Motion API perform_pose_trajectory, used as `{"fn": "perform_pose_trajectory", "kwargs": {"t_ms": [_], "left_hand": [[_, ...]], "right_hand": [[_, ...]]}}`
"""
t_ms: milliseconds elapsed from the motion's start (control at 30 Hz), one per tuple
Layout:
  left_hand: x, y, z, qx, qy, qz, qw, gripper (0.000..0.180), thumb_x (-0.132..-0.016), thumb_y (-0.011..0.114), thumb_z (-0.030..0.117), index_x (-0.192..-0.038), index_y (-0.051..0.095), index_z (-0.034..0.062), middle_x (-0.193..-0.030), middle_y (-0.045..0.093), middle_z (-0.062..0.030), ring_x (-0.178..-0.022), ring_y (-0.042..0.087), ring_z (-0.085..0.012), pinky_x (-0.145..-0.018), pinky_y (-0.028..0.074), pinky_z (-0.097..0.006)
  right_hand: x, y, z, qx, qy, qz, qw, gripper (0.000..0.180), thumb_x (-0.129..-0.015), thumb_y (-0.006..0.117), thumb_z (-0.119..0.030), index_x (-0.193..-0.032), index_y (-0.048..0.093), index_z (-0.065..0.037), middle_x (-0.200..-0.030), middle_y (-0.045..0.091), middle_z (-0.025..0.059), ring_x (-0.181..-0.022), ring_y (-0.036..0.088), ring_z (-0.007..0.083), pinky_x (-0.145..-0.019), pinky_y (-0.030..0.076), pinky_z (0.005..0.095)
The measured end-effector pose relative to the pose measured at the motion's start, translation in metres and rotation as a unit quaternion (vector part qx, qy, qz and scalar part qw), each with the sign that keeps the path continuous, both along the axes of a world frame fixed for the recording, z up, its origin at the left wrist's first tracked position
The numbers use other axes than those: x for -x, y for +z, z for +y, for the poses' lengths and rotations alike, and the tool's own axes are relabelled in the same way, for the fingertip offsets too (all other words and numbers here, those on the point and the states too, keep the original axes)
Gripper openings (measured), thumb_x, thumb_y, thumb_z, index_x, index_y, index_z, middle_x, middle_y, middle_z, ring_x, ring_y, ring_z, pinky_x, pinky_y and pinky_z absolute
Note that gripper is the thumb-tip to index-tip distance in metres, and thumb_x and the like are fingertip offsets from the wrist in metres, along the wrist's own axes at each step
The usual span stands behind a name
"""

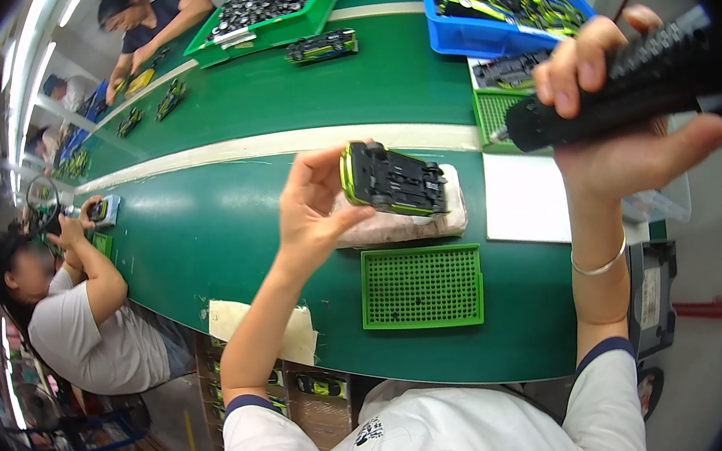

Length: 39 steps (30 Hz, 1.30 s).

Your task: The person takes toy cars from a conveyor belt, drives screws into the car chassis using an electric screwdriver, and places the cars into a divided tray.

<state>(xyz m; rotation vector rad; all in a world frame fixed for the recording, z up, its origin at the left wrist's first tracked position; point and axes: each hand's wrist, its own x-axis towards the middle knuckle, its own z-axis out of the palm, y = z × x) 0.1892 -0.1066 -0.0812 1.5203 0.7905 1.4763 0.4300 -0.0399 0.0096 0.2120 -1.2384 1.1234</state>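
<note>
- Left hand [312,208] clamped the upturned toy car [393,181], long axis left-right.
- Right hand [621,126] gripped the black screwdriver [626,87] right of it, tip pointing left.

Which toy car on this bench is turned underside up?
The toy car in the left hand, black chassis showing; the other car by the green bin sits on its wheels.
</note>
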Motion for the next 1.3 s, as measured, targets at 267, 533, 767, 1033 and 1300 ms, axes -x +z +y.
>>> {"fn": "perform_pose_trajectory", "kwargs": {"t_ms": [267,533,767,1033,1300], "left_hand": [[0.171,0.066,-0.037,0.003,0.320,0.450,0.833,0.047,-0.059,0.070,0.002,-0.103,0.051,-0.0014,-0.096,0.058,-0.0111,-0.093,0.055,-0.0194,-0.083,0.041,-0.029],[0.265,0.027,-0.058,0.222,0.218,0.733,0.605,0.048,-0.049,0.072,0.014,-0.093,0.056,0.0031,-0.085,0.059,-0.0160,-0.080,0.055,-0.0313,-0.072,0.043,-0.037],[0.181,0.033,0.026,0.059,0.253,0.571,0.778,0.077,-0.059,0.072,0.032,-0.122,0.035,0.0079,-0.109,0.052,-0.0190,-0.103,0.048,-0.0308,-0.086,0.039,-0.034],[0.128,-0.018,0.094,0.061,0.236,0.650,0.720,0.083,-0.056,0.073,0.038,-0.122,0.031,0.0119,-0.096,0.057,-0.0170,-0.099,0.050,-0.0282,-0.097,0.022,-0.047],[0.230,-0.005,-0.085,0.222,0.362,0.604,0.674,0.092,-0.048,0.077,0.028,-0.125,0.029,0.0120,-0.095,0.060,-0.0092,-0.098,0.052,-0.0262,-0.098,0.017,-0.049]], "right_hand": [[-0.009,0.017,-0.015,0.039,-0.107,0.001,0.994,0.070,-0.068,0.039,-0.068,-0.104,0.043,-0.008,-0.069,0.037,0.0045,-0.055,0.037,0.0128,-0.054,0.032,0.0269],[-0.003,0.021,0.002,0.000,-0.098,-0.002,0.995,0.067,-0.073,0.029,-0.065,-0.101,0.040,-0.004,-0.066,0.043,0.0095,-0.047,0.042,0.0159,-0.042,0.037,0.0272],[0.001,0.023,0.003,-0.064,-0.077,0.032,0.994,0.069,-0.077,0.024,-0.066,-0.101,0.037,-0.003,-0.059,0.048,0.0129,-0.037,0.047,0.0199,-0.031,0.041,0.0272],[-0.003,0.017,-0.016,0.069,-0.138,-0.010,0.988,0.067,-0.070,0.034,-0.067,-0.099,0.042,-0.007,-0.066,0.037,0.0045,-0.051,0.037,0.0112,-0.051,0.033,0.0250],[-0.002,0.029,-0.006,-0.036,-0.129,-0.001,0.991,0.070,-0.075,0.021,-0.069,-0.101,0.039,-0.006,-0.058,0.048,0.0106,-0.035,0.042,0.0185,-0.031,0.037,0.0276]]}}
